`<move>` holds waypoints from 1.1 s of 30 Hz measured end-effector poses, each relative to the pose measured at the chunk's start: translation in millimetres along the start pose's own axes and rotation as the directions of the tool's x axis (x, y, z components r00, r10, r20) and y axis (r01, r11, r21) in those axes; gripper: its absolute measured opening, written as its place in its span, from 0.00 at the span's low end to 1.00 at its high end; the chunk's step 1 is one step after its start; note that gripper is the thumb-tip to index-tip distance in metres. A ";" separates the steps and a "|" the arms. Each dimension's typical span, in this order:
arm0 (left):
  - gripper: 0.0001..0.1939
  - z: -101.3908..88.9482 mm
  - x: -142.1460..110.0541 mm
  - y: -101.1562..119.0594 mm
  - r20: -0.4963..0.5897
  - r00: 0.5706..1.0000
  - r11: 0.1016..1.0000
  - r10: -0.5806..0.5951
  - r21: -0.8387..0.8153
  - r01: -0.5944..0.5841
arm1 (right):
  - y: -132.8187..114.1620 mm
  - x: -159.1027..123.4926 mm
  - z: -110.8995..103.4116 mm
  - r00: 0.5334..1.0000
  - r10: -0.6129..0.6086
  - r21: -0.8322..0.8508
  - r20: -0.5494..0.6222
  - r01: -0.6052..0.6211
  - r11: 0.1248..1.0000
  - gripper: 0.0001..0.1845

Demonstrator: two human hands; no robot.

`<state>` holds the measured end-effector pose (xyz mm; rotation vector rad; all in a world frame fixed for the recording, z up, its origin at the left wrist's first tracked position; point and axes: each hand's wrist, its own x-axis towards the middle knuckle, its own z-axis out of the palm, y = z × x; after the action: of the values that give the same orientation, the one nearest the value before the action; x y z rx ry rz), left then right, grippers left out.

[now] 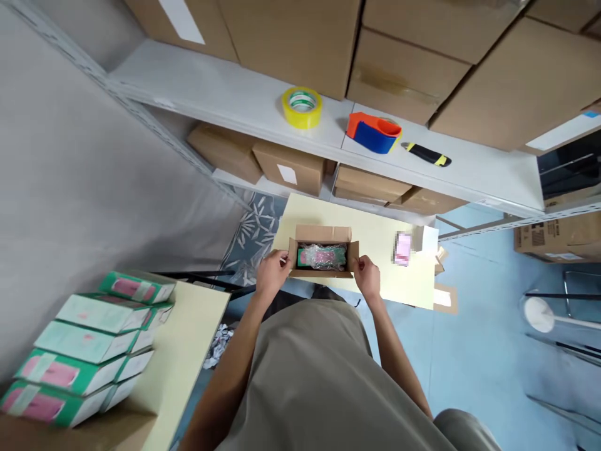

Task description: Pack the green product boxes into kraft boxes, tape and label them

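Observation:
An open cardboard box (323,234) stands on the pale yellow table in front of me, its flaps folded outward. Inside lies a green and pink product box (323,256) with clear bubble wrap over it. My left hand (273,273) pinches the box's left end flap between thumb and fingers. At the opposite end, my right hand (367,277) has its fingers closed on the right flap. Farther right on the same table lies a pink card or small packet (402,248), partly blurred out.
A yellow tape roll (302,108), an orange and blue tape dispenser (374,132) and a black utility knife (427,154) lie on the grey shelf (225,94). Cartons fill the shelves. Green product boxes (84,351) are stacked on the left table (188,338). A white stool (539,314) stands right.

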<state>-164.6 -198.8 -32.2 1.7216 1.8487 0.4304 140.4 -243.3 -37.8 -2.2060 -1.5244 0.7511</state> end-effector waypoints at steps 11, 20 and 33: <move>0.30 38.7 -4.6 27.9 0.278 0.916 0.957 0.289 -0.090 -0.275 | 33.0 2.5 5.8 0.898 -0.391 0.048 0.203 0.390 0.920 0.28; 0.54 66.5 50.2 21.4 0.056 0.990 0.992 0.126 -0.024 -0.125 | 34.1 58.8 18.1 0.987 -0.121 -0.044 0.105 0.126 0.991 0.41; 0.08 67.7 30.8 -11.5 0.016 0.965 0.958 0.262 -0.126 -0.258 | 45.8 62.9 34.7 0.861 -0.506 0.167 0.049 0.493 0.854 0.11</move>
<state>-133.3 -179.8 -97.9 1.8805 1.5432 0.6041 171.1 -201.2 -105.2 -1.5729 -1.9074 0.7662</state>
